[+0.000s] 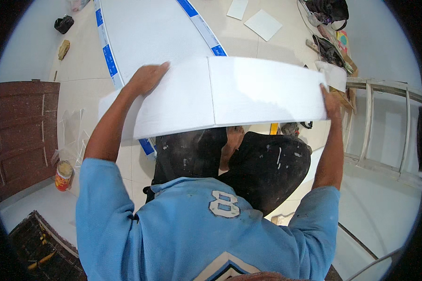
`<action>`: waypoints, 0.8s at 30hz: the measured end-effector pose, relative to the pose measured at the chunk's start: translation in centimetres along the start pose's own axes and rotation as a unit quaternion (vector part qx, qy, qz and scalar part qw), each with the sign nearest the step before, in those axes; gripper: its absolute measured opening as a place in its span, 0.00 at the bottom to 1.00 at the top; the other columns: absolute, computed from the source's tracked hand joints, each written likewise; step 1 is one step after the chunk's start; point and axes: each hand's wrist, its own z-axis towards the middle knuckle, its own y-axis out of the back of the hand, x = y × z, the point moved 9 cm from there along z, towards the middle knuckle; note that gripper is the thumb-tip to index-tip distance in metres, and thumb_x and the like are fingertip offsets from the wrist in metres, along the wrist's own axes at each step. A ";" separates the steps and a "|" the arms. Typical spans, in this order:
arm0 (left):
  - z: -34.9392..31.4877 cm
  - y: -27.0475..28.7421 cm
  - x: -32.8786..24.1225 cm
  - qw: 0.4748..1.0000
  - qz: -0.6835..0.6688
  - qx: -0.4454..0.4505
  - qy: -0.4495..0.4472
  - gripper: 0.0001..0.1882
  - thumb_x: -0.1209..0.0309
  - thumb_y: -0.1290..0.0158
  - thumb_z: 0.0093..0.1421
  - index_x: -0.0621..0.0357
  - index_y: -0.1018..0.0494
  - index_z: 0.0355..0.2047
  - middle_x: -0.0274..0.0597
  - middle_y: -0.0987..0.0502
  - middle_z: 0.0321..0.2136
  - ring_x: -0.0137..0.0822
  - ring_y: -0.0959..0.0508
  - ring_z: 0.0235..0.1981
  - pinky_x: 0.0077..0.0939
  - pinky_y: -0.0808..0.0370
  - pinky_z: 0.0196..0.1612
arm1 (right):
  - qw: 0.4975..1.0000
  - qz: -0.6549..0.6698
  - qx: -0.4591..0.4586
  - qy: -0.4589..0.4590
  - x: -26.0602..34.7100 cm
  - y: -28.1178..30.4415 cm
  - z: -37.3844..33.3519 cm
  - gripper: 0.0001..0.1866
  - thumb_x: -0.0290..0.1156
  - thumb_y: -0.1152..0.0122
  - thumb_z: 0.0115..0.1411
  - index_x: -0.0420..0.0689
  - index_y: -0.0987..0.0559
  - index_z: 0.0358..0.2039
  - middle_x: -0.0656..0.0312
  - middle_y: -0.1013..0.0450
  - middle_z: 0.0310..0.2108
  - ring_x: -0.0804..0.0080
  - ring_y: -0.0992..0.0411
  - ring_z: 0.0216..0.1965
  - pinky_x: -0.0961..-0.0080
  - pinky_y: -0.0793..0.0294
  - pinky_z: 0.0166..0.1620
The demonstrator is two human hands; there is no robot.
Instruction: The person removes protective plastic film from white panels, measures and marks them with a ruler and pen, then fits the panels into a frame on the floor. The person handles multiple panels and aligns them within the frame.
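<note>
Tiled floor (79,93) below, white foam panel (229,93) lying crosswise, left hand (145,78) and right hand (332,104) grip closed on its ends

My flat white foam board (229,93), my light blue jersey sleeves (103,196), my black paint-flecked trousers (267,164), long white panel with blue edge strips (145,33), dark brown wooden door (21,131), red-and-yellow tin can (64,175)

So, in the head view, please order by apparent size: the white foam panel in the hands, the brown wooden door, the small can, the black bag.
1. White foam panel, though it is nearest the camera.
2. Brown wooden door.
3. Small can and black bag: they look alike, no ranking.
</note>
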 end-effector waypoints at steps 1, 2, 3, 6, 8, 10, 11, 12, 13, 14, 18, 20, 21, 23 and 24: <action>-0.2 -1.0 2.6 0.998 -0.041 0.010 0.035 0.45 0.36 0.65 0.74 0.72 0.18 0.51 0.69 0.18 0.50 0.63 0.20 0.55 0.51 0.29 0.62 | 0.999 -0.009 0.042 -0.019 -2.7 -1.7 0.6 0.55 0.77 0.47 0.61 0.23 0.17 0.47 0.30 0.20 0.48 0.38 0.22 0.54 0.52 0.29 0.60; -1.3 -0.8 6.7 0.994 -0.063 0.013 0.093 0.46 0.35 0.64 0.73 0.73 0.18 0.50 0.70 0.18 0.50 0.63 0.20 0.55 0.51 0.29 0.62 | 0.990 0.105 0.067 -0.069 -2.0 -5.9 -1.2 0.56 0.77 0.46 0.60 0.23 0.17 0.47 0.30 0.20 0.48 0.40 0.21 0.53 0.52 0.28 0.60; -1.7 -1.2 9.3 0.993 -0.051 0.021 0.100 0.47 0.34 0.64 0.73 0.74 0.18 0.48 0.71 0.18 0.49 0.63 0.19 0.54 0.50 0.29 0.62 | 0.986 0.116 0.088 -0.080 -1.3 -8.3 -2.1 0.55 0.76 0.45 0.60 0.23 0.17 0.47 0.30 0.20 0.48 0.43 0.20 0.52 0.54 0.27 0.59; -0.3 -1.4 8.9 0.998 -0.056 -0.003 0.032 0.49 0.32 0.64 0.72 0.74 0.16 0.38 0.73 0.17 0.41 0.62 0.17 0.47 0.49 0.27 0.59 | 0.979 0.135 0.118 -0.099 -2.1 -12.8 -3.2 0.52 0.71 0.40 0.61 0.22 0.19 0.51 0.36 0.19 0.49 0.50 0.20 0.51 0.62 0.26 0.57; 0.4 2.5 6.3 0.997 -0.057 -0.055 0.001 0.49 0.33 0.64 0.73 0.74 0.16 0.34 0.73 0.17 0.38 0.63 0.17 0.46 0.50 0.27 0.57 | 0.958 0.235 0.134 -0.097 2.0 -14.8 -4.9 0.51 0.71 0.41 0.62 0.24 0.19 0.52 0.40 0.18 0.47 0.58 0.21 0.48 0.64 0.25 0.55; 1.4 6.4 2.3 0.990 -0.100 -0.102 -0.008 0.48 0.34 0.65 0.74 0.73 0.17 0.32 0.73 0.17 0.35 0.65 0.18 0.45 0.51 0.28 0.56 | 0.918 0.343 0.178 -0.092 5.2 -15.6 -4.7 0.49 0.70 0.44 0.66 0.27 0.19 0.55 0.47 0.18 0.45 0.63 0.22 0.45 0.67 0.25 0.53; 2.0 8.6 -0.5 0.982 -0.141 -0.124 0.000 0.47 0.35 0.65 0.74 0.73 0.17 0.31 0.73 0.17 0.34 0.67 0.18 0.44 0.52 0.28 0.55 | 0.900 0.399 0.174 0.007 8.8 -15.4 -4.4 0.48 0.71 0.51 0.69 0.30 0.21 0.59 0.48 0.18 0.47 0.61 0.22 0.47 0.64 0.26 0.56; 4.6 8.8 -6.4 0.967 -0.218 -0.129 -0.031 0.47 0.36 0.65 0.75 0.73 0.17 0.30 0.72 0.18 0.33 0.68 0.19 0.44 0.53 0.29 0.55 | 0.942 0.318 0.101 0.024 4.5 -13.7 -0.7 0.48 0.72 0.58 0.71 0.36 0.24 0.65 0.47 0.19 0.52 0.59 0.23 0.52 0.60 0.29 0.60; 6.1 9.4 -10.5 0.958 -0.223 -0.159 -0.083 0.46 0.37 0.66 0.75 0.73 0.18 0.34 0.73 0.18 0.34 0.68 0.19 0.45 0.53 0.29 0.56 | 0.938 0.338 0.070 0.036 6.3 -15.3 -0.2 0.42 0.67 0.56 0.73 0.39 0.23 0.64 0.51 0.20 0.51 0.62 0.22 0.49 0.62 0.25 0.57; 7.8 9.1 -14.8 0.945 -0.230 -0.186 -0.139 0.45 0.38 0.67 0.76 0.73 0.18 0.37 0.73 0.18 0.36 0.69 0.19 0.46 0.53 0.29 0.57 | 0.933 0.354 0.036 0.047 7.8 -16.3 0.1 0.37 0.63 0.55 0.75 0.42 0.22 0.62 0.56 0.20 0.50 0.66 0.22 0.47 0.64 0.22 0.53; 8.3 12.0 -24.7 0.911 -0.263 -0.210 -0.238 0.42 0.39 0.72 0.77 0.70 0.27 0.56 0.75 0.20 0.47 0.70 0.22 0.52 0.50 0.30 0.60 | 0.657 0.609 0.434 -0.100 22.9 -23.0 -5.0 0.37 0.81 0.54 0.61 0.57 0.32 0.23 0.72 0.41 0.16 0.77 0.47 0.13 0.70 0.48 0.18; 7.5 13.7 -25.2 0.909 -0.243 -0.220 -0.256 0.43 0.39 0.72 0.76 0.71 0.28 0.59 0.74 0.20 0.49 0.70 0.22 0.53 0.48 0.30 0.61 | 0.816 0.502 0.277 0.066 21.5 -17.6 -2.7 0.33 0.68 0.56 0.69 0.48 0.38 0.50 0.62 0.41 0.46 0.68 0.46 0.44 0.65 0.50 0.48; 7.5 14.3 -22.8 0.927 -0.272 -0.169 -0.197 0.44 0.37 0.69 0.75 0.73 0.24 0.54 0.72 0.19 0.49 0.67 0.20 0.52 0.46 0.29 0.59 | 0.867 0.434 0.199 0.145 19.2 -14.3 -2.4 0.35 0.61 0.57 0.73 0.44 0.41 0.64 0.58 0.41 0.61 0.64 0.46 0.60 0.63 0.51 0.63; 7.3 14.7 -21.7 0.946 -0.270 -0.104 -0.146 0.46 0.35 0.64 0.73 0.75 0.20 0.47 0.69 0.18 0.48 0.61 0.18 0.50 0.43 0.27 0.58 | 0.871 0.413 0.056 0.260 7.8 -4.6 1.0 0.35 0.49 0.57 0.78 0.39 0.41 0.76 0.53 0.39 0.75 0.62 0.41 0.74 0.65 0.49 0.77; 7.1 16.0 -20.3 0.963 -0.211 -0.110 -0.126 0.47 0.34 0.63 0.73 0.75 0.19 0.45 0.68 0.17 0.47 0.59 0.17 0.49 0.42 0.26 0.57 | 0.918 0.313 0.024 0.243 3.2 -0.8 2.1 0.32 0.48 0.58 0.78 0.44 0.38 0.75 0.51 0.35 0.68 0.59 0.37 0.68 0.64 0.43 0.71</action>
